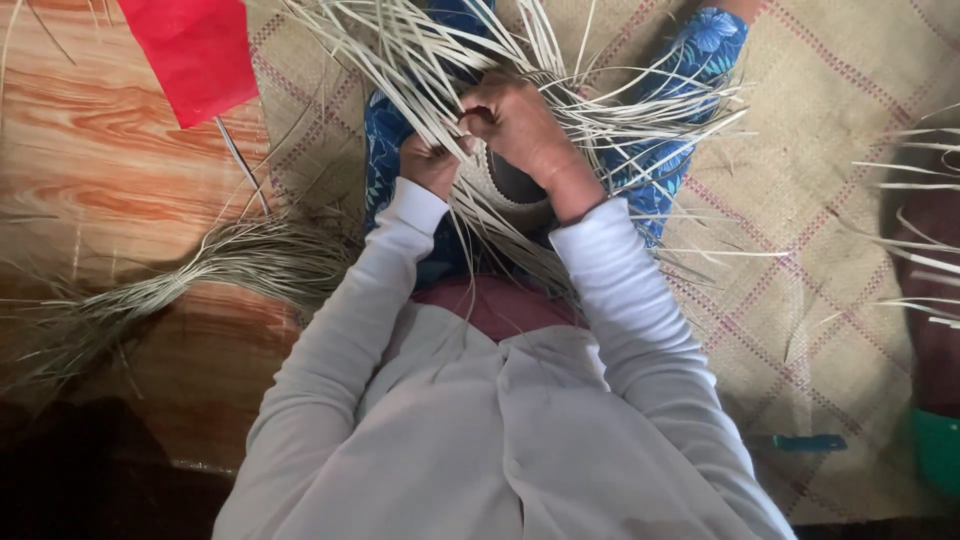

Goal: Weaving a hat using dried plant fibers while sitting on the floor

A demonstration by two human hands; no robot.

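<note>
A partly woven straw piece (pixel 500 190) rests on my lap, with long pale straw strands (pixel 420 50) fanning out from it over my blue flowered trousers (pixel 690 60). My right hand (pixel 520 125) pinches strands at the top of the weave, fingers curled shut on them. My left hand (pixel 432 160) grips strands just to the left, touching the weave's edge. Both arms wear white long sleeves. The weave's lower part is hidden behind my forearms.
A loose bundle of straw (pixel 220 265) lies on the wooden floor (pixel 110 130) at the left. A red sheet (pixel 195 50) sits at the top left. I sit on a woven mat (pixel 820 150). More strands (pixel 920 170) and a green object (pixel 938 450) lie at the right edge.
</note>
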